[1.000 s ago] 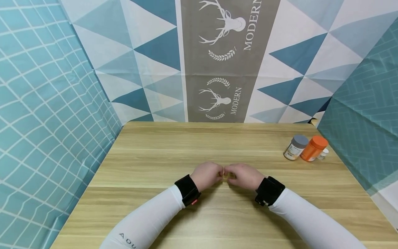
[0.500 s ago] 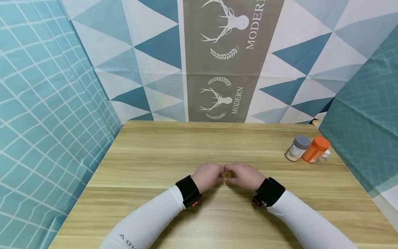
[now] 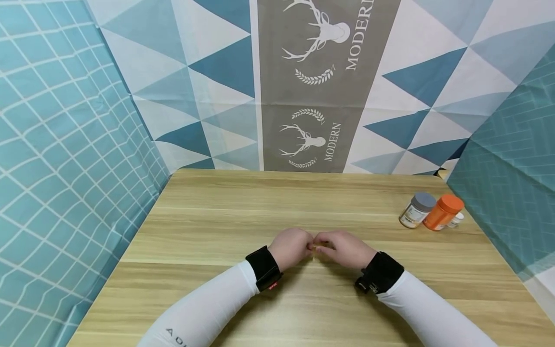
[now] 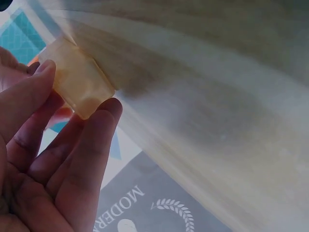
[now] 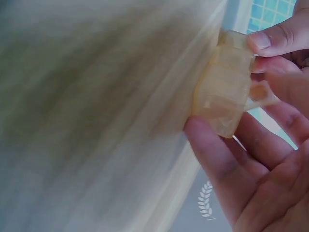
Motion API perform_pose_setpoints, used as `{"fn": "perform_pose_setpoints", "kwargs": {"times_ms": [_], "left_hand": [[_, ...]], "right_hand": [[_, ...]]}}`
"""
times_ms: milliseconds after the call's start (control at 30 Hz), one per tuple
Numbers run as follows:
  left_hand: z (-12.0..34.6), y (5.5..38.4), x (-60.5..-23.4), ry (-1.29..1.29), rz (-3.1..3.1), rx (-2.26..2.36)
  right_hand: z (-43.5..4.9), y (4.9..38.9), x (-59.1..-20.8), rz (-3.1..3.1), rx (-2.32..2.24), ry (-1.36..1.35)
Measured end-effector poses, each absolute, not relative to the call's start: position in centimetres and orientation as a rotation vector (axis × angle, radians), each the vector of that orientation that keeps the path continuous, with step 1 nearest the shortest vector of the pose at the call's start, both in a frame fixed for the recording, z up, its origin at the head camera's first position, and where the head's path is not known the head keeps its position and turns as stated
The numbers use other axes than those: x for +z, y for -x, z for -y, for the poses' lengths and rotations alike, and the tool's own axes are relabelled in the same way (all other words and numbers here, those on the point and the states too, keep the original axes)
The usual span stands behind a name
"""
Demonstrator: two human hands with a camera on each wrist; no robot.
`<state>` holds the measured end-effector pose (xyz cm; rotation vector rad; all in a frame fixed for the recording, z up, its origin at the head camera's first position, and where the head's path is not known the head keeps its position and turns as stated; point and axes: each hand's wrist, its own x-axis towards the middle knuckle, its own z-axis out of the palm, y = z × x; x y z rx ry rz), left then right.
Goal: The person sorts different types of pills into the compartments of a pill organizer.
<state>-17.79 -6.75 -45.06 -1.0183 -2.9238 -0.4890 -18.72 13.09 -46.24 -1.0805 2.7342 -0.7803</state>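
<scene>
Both hands meet over the middle of the table around a small translucent yellow plastic box, mostly hidden by the fingers in the head view. My left hand pinches the box at one end, thumb on its near face and a fingertip at its lower corner. At the other end is my right hand; in the right wrist view its index fingertip presses the box's edge while the thumb looks blurred. A small flap sticks out from the box's side, beside that thumb.
At the table's back right stand a grey-capped bottle, an orange bottle and a small white-capped one, close together. Patterned cloth walls rise behind and on both sides of the wooden table.
My right thumb has moved away from the index finger, and less of the box shows between them. My left hand keeps its hold. The head view has shifted slightly.
</scene>
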Motion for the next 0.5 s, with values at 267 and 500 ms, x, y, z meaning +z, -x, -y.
{"fn": "perform_pose_setpoints", "kwargs": {"times_ms": [267, 500], "left_hand": [[6.7, 17.8, -45.4, 1.032, 2.894, -0.42], [6.7, 17.6, -45.3, 1.021, 2.91, -0.419]], "right_hand": [[-12.7, 19.1, -45.8, -2.751, -0.846, 0.903], [-12.0, 20.3, -45.7, -2.777, -0.894, 0.718]]}}
